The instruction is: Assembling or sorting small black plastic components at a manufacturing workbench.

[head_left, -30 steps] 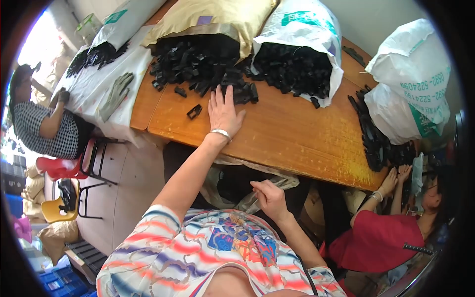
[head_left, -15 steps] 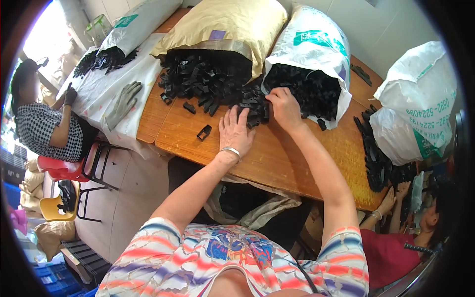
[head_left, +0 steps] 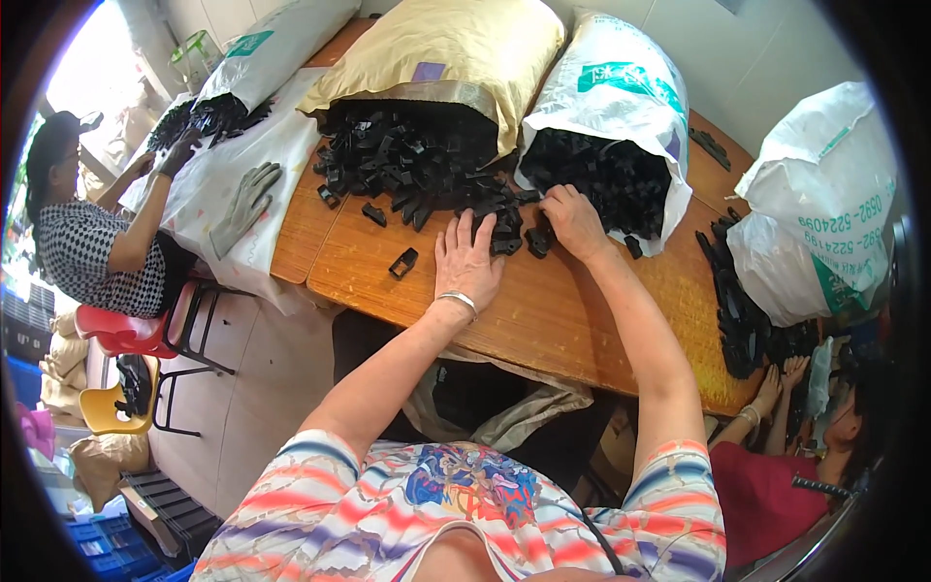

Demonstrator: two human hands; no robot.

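Observation:
My left hand (head_left: 467, 262) lies flat on the wooden table, fingers spread, their tips against the near edge of a pile of small black plastic parts (head_left: 388, 160). The pile spills from the mouth of a big yellow sack (head_left: 446, 48). Just right of it, my right hand (head_left: 576, 225) is bent down with curled fingers, closed on a black plastic part (head_left: 538, 239) at its left side; the fingertips are partly hidden. Behind that hand, a white sack (head_left: 621, 78) gapes, full of similar black parts. One loose black part (head_left: 402, 263) rests left of my left hand.
On the left, a co-worker (head_left: 107, 233) reaches to black parts on a white-covered table, where a grey glove (head_left: 245, 207) lies. At right, another person (head_left: 786, 475) has hands near long black pieces (head_left: 737, 320) beside a white sack (head_left: 815, 204). The wooden table's front edge (head_left: 524, 361) is before me.
My right hand has shifted slightly right and nearer me, and a black part now shows apart from the pile beside it. The left co-worker's hands have moved out to the black parts.

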